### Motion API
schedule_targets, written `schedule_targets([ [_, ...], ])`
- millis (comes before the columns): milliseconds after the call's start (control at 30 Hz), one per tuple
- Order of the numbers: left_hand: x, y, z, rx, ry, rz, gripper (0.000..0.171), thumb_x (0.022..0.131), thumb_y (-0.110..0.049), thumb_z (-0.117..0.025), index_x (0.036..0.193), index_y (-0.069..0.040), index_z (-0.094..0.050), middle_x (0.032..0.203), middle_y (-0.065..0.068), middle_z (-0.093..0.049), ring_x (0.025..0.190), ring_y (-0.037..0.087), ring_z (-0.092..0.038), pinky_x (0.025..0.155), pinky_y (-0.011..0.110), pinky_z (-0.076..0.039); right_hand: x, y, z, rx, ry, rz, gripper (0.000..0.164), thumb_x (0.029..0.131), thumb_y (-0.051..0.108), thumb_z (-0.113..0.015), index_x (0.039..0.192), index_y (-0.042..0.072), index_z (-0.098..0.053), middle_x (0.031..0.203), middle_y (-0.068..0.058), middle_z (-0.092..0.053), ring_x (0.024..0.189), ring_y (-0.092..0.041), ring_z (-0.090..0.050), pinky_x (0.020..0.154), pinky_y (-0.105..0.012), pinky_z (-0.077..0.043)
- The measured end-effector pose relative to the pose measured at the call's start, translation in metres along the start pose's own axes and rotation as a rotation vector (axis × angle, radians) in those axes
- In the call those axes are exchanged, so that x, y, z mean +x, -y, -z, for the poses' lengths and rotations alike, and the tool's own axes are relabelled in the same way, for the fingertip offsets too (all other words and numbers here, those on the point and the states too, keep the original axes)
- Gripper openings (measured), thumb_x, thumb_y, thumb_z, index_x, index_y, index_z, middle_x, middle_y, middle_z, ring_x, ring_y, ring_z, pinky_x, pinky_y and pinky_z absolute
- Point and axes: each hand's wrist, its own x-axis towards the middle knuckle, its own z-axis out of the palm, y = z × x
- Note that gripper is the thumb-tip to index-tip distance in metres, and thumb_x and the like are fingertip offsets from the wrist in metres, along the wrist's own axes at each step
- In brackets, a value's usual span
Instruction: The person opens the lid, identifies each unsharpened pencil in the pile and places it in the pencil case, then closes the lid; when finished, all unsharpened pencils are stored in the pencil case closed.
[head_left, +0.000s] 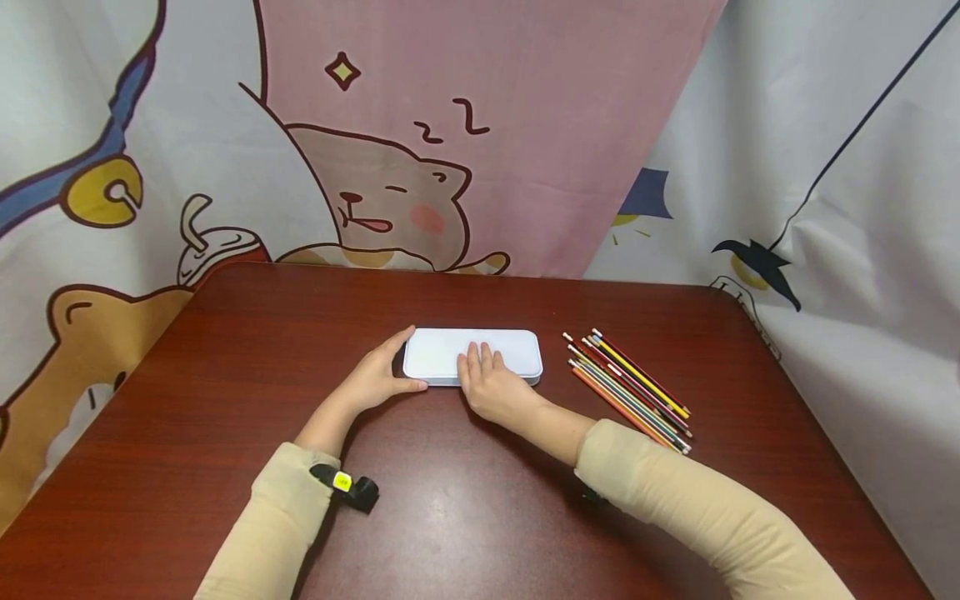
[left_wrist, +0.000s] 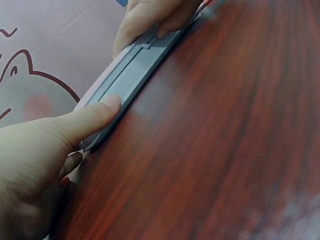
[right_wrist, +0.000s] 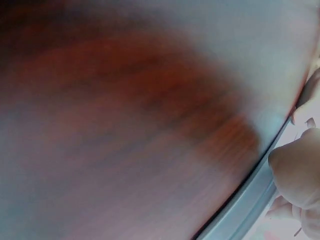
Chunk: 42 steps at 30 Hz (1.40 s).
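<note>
Your white case [head_left: 438, 354] lies flat on the brown table [head_left: 450, 525], between your two hands, its long side running left to right in front of you. Your left hand [head_left: 375, 377] grips the left end: the thumb lies along the near side by the corner, the other fingers reach to the far left corner, and the gap between thumb and fingers spans the end of the case. Your right hand [head_left: 492, 392] rests on top, right of the middle, coming in from the near side; its fingers are straight, slightly spread and laid on the lid, pointing away from you. Whether your right thumb presses on the near edge, you cannot tell for sure. The lid sits on the case, and a seam shows along the near side. To the right, just beside the case and well apart from your left hand, a loose bunch of pencils [head_left: 633, 407] lies slanted, its near end close to your right sleeve [head_left: 675, 483].
</note>
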Motion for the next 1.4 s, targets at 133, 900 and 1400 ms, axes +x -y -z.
schedule_targets([
  [133,0.0,0.0,0.0,-0.005,0.003,0.005,0.099,0.074,-0.027,-0.084,0.151,-0.005,-0.025,0.152,0.018,-0.029,0.138,0.032,-0.027,0.109,0.048,-0.023,-0.001,-0.004,-0.002,0.059,-0.001,0.002,0.041,0.097,0.008,-0.03,0.124,-0.006,-0.057,0.117,-0.025,-0.062,0.103,-0.033,-0.063,0.08,-0.037,-0.053],
  [900,0.003,0.002,0.0,0.002,-0.002,0.013,0.104,0.072,-0.027,-0.086,0.152,-0.006,-0.022,0.153,0.017,-0.028,0.139,0.032,-0.027,0.109,0.047,-0.023,-0.027,-0.038,-0.025,0.975,-0.033,-0.247,0.053,0.086,0.021,-0.074,0.133,0.005,-0.056,0.137,-0.016,-0.051,0.128,-0.028,-0.045,0.104,-0.045,-0.033],
  [1400,0.001,0.004,0.0,-0.008,-0.001,0.001,0.106,0.072,-0.029,-0.086,0.152,-0.004,-0.021,0.153,0.018,-0.027,0.139,0.033,-0.026,0.11,0.048,-0.021,-0.05,-0.042,-0.042,1.249,-0.105,-0.399,0.042,0.088,0.013,-0.07,0.129,0.009,-0.061,0.136,-0.012,-0.052,0.128,-0.029,-0.044,0.104,-0.046,-0.031],
])
